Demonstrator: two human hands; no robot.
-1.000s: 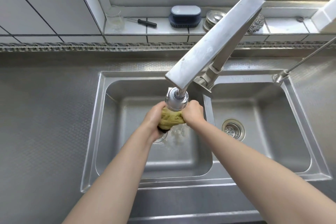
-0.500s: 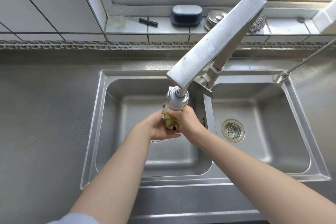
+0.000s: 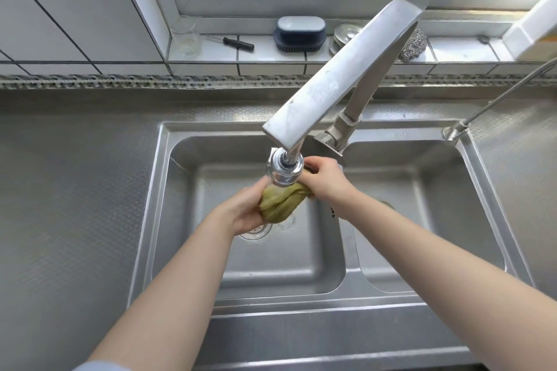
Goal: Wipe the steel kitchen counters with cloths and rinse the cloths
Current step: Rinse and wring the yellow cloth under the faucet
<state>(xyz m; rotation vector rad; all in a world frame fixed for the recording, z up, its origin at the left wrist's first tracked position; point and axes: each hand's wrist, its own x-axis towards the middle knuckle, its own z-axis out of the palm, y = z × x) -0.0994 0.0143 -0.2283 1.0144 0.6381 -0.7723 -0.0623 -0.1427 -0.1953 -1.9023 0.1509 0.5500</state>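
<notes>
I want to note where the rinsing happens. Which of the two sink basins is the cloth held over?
The left basin: both hands wring the green cloth above it, under the faucet head. The right basin holds nothing.

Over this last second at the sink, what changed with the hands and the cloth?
The hands drew apart, left hand low, right hand up; the twisted yellow-green cloth, nearly hidden half a second ago, shows between them again. Both still grip it under the steel faucet head over the left sink basin. Windowsill items unchanged.
</notes>
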